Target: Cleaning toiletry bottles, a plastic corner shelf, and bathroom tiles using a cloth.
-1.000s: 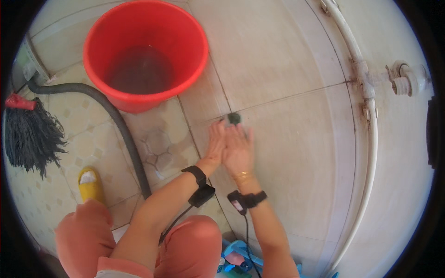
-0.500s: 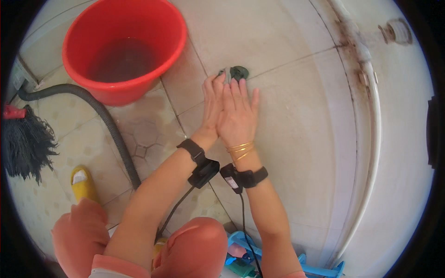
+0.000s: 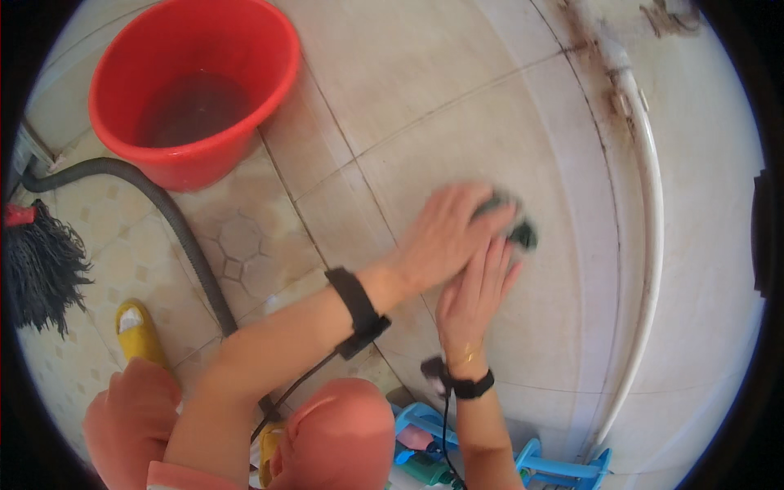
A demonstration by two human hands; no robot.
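A dark green, crumpled cloth point(image 3: 523, 235) is pressed against the pale tiled surface. My left hand point(image 3: 449, 233) is closed on it from the left, with the fingers bent over it and blurred by motion. Just below, my right hand point(image 3: 474, 302) lies with its fingers stretched out and their tips against the cloth's lower edge. The two hands touch and partly hide the cloth. Each wrist wears a black strap with a small device and a cable; a gold bracelet point(image 3: 467, 357) circles the right one.
A red bucket point(image 3: 278, 82) holding murky water stands at upper left. A ribbed grey hose point(image 3: 184, 233) curves past it, beside a dark mop head point(image 3: 45, 269). A white pipe point(image 3: 653, 237) runs along the right. Bottles sit in a blue rack point(image 3: 572, 469) at the bottom.
Both hands have slid right and downward across the tiles with the cloth. My left hand now lies above the right one instead of beside it. The view has shifted slightly.
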